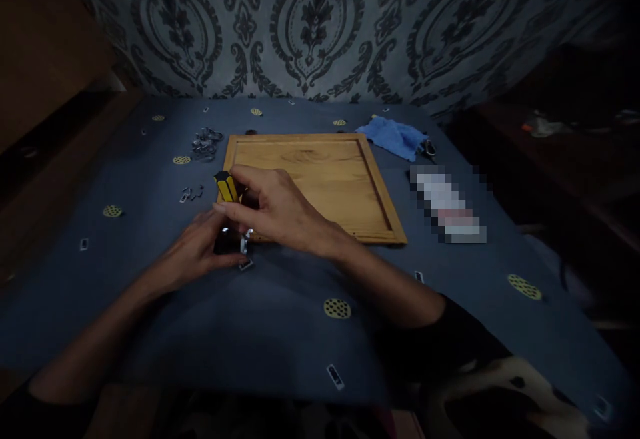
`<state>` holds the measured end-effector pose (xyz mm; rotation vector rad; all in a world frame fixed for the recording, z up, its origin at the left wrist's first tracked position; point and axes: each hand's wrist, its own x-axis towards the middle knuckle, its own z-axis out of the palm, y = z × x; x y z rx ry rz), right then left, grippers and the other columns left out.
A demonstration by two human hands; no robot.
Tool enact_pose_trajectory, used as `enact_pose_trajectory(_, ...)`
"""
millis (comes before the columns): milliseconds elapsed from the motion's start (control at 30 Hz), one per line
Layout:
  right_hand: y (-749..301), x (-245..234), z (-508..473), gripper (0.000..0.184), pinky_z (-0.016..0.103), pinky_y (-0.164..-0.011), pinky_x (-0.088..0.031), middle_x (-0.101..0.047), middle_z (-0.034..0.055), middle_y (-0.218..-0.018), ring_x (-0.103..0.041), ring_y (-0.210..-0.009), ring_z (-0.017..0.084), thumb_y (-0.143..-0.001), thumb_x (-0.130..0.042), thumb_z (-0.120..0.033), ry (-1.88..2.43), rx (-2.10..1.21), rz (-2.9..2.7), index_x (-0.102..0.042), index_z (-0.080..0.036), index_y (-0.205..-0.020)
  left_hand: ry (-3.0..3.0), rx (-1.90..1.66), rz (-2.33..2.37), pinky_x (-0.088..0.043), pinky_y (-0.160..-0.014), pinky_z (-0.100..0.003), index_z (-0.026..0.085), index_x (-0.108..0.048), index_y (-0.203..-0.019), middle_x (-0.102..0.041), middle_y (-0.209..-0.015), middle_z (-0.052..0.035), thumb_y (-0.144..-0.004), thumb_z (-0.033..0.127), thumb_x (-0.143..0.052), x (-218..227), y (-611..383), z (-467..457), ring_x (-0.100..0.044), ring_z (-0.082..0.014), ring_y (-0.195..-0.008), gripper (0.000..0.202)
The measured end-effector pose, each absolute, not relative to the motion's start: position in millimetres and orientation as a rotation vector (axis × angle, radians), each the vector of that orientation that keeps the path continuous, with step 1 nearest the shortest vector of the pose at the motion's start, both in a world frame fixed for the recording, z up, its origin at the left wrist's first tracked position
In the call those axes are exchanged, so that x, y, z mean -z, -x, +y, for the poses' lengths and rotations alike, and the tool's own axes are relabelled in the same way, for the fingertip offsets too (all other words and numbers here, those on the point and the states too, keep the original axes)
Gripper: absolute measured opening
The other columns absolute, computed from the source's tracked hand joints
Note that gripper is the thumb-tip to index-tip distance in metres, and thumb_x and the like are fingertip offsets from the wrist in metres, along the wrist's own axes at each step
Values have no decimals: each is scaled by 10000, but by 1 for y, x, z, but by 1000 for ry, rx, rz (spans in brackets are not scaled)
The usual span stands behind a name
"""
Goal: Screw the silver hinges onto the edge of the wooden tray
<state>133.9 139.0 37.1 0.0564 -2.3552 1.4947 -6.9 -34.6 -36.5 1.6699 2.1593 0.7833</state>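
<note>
A wooden framed panel (pixel 320 186) lies flat on the blue cloth. My right hand (pixel 280 202) is closed round a screwdriver with a yellow and black handle (pixel 227 187), held upright over the panel's near left corner; its tip is hidden behind my fingers. Below it, my left hand (pixel 200 246) grips a shiny metal hinge (pixel 245 242) at that corner, thumb on the near side and fingers behind. Most of the hinge is covered by my hands. Left of the panel lie several small screws (pixel 193 193).
Beyond the screws sits a heap of metal hardware (pixel 206 142). A crumpled blue cloth (pixel 393 136) rests at the panel's far right corner, and a blurred-out object (pixel 447 204) lies to the right. A patterned wall (pixel 315 26) closes off the far edge.
</note>
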Motion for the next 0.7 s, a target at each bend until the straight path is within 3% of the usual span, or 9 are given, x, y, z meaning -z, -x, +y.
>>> enact_pose_trajectory(200,-135,-40,139,285,233,-631,-410,-528,-45,-725,-579,-753,135,-1005,-633,-258,-99,-1475,-2377,-439,-231,-798,-1664,-787,2163,-558,-966,-543,257,-630,-1210,-715,-1190,-90,-841,608,-763,33,6,-33,-679,-369,-1124,526)
enact_pose_trajectory(433,-137,-41,143,301,229,-628,-456,-553,-49,-711,-663,-699,122,-1010,-615,-216,-183,-1650,-2355,-446,-216,-761,-1676,-785,2160,-557,-947,-520,256,-634,-1089,-713,-1082,-67,-852,628,-748,31,6,-33,-680,-342,-1052,455)
enact_pose_trajectory(700,-132,-33,134,286,205,-572,-457,-509,-79,-702,-597,-617,88,-971,-686,-218,-116,-1768,-2228,-460,-215,-796,-1662,-760,2152,-542,-926,-523,242,-651,-1029,-709,-1052,-73,-859,621,-732,32,6,-32,-674,-341,-1020,423)
